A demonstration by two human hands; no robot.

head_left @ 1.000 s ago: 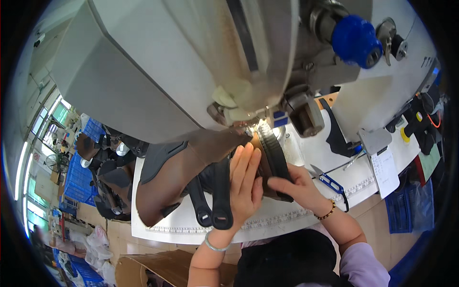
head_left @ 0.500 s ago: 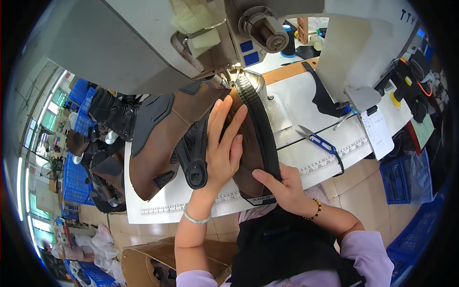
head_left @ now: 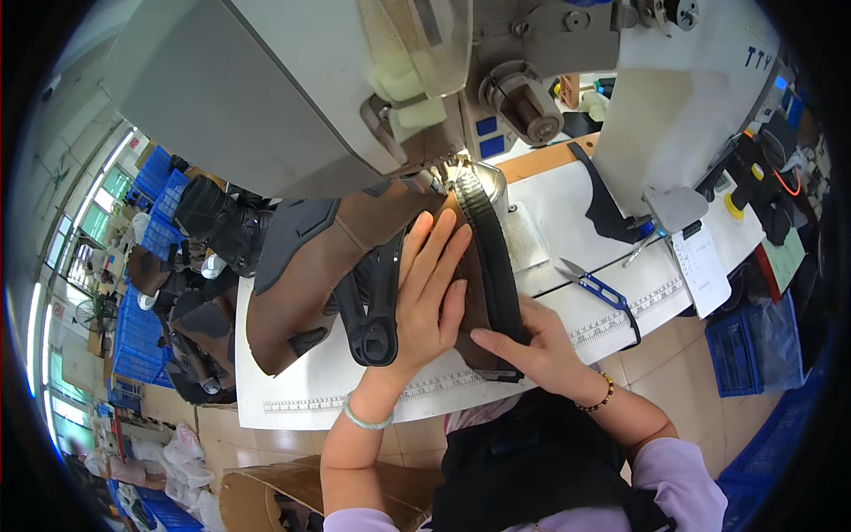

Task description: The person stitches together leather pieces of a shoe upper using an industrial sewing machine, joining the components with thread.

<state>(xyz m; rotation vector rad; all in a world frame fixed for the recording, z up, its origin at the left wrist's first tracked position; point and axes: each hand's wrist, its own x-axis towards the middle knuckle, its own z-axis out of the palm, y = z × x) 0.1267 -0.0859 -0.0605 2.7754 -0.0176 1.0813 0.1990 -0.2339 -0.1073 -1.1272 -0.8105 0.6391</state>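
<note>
A brown and black boot upper (head_left: 297, 284) lies across the white table, its far end beneath the sewing machine's (head_left: 257, 106) lit needle area. My left hand (head_left: 430, 306) rests flat on the brown part with fingers stretched toward the needle. Close beside its wrist is a black molded strap piece (head_left: 372, 324) on the upper. At the near end, my right hand (head_left: 545, 355) grips the upper by its black padded edge (head_left: 498, 275), thumb on top and the other fingers mostly hidden. That edge gathers into folds near the needle.
Blue-handled thread snips (head_left: 598, 285) lie right of the work, near a printed ruler strip (head_left: 634, 312). A black cut piece (head_left: 607, 199) and a paper sheet (head_left: 700, 266) are farther right. Boots (head_left: 222, 222) crowd the left side. Below stands a cardboard box (head_left: 301, 496).
The machine and the boot upper sit lower and farther right in the picture. My left hand has shifted right, its fingers still flat. The near end of the upper is tilted more under my right hand.
</note>
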